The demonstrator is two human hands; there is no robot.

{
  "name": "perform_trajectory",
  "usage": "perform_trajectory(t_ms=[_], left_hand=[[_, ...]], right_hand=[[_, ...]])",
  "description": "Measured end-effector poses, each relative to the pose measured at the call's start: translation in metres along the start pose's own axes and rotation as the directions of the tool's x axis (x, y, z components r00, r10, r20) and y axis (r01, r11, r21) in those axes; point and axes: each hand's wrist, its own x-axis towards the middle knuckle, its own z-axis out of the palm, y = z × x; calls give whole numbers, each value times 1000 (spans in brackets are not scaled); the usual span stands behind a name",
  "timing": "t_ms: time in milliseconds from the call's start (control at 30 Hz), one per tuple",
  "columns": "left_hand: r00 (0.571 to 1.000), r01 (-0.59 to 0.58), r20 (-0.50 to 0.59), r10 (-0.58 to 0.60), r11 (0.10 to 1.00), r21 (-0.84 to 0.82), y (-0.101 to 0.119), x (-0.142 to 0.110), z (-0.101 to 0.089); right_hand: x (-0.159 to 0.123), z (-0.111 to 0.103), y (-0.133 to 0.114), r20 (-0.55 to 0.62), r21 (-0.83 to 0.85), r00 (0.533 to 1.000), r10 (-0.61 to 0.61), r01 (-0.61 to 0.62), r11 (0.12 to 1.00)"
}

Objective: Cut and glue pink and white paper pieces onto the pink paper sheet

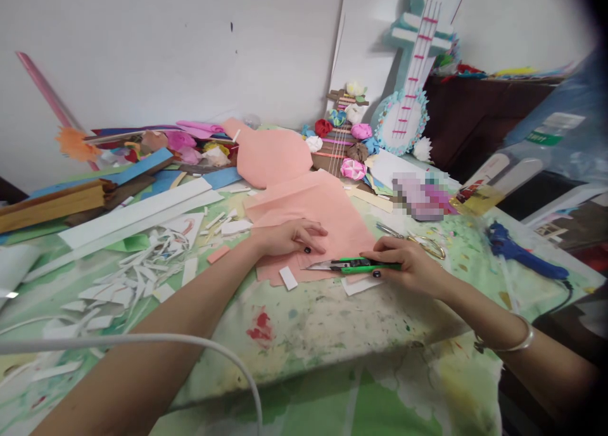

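Two bare hands over salmon-pink paper sheet (327,208), which lies flat near the table's front edge. Left hand (297,238) rests on its lower part, fingers half bent and loosely together, nothing visible pinched; probably weight to stop the paper sliding. Right hand (411,262) pinches green-and-black utility knife (354,265) between thumb below and fingers above, blade pointing left over the sheet's lower edge; low grip likely for control. Can't tell if blade touches paper. Small white rectangular piece (288,278) sits just beside the blade tip; flat white scrap (358,286) is partly under the knife. Rounded salmon-pink cutout (274,157) lies behind the sheet, seemingly out of the way. Metal scissors with gold-coloured handles (431,247) just beyond right hand, blue glue gun (525,252) farther right, both presumably in easy reach. Surface: paint-stained pale green cloth (304,341), heap of white paper offcuts (137,271) at left, white cable (190,339) in front. Room: plain white wall (166,49), blue-and-white guitar-shaped craft (411,81) leaning upright at back, clear plastic bottle (551,147) at right.
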Motion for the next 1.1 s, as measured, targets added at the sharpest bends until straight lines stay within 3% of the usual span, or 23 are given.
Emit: perform_trajectory(t_ms=[500, 667, 767, 833, 933, 1033, 1100], left_hand=[[1000, 12, -2, -12, 1000, -21, 3, -1, 0], [1000, -4, -19, 4, 999, -43, 1, -1, 0], [1000, -8, -21, 7, 999, -36, 0, -1, -1], [999, -14, -38, 12, 999, -49, -1, -1, -2], [993, -15, -120, 1, 994, -113, -3, -2, -2], [965, 29, -249, -85, 975, -221, -2, -4, 0], [932, 62, -323, -165, 950, -307, 0, -5, 1]], right_hand=[[-3, 2, -3, -5, 15, 1000, 6, -6, 1000], [-14, -5, -5, -6, 14, 999, 35, -35, 999], [-26, -11, -4, -65, 9, 995, 81, -81, 997], [-39, -15, 1, -163, -28, 975, 151, -157, 987], [-62, -21, 15, -323, -134, 895, 308, -365, 921], [-86, -25, 34, -388, -275, 820, 421, -539, 796], [-97, -25, 46, -385, -337, 808, 445, -572, 748]])
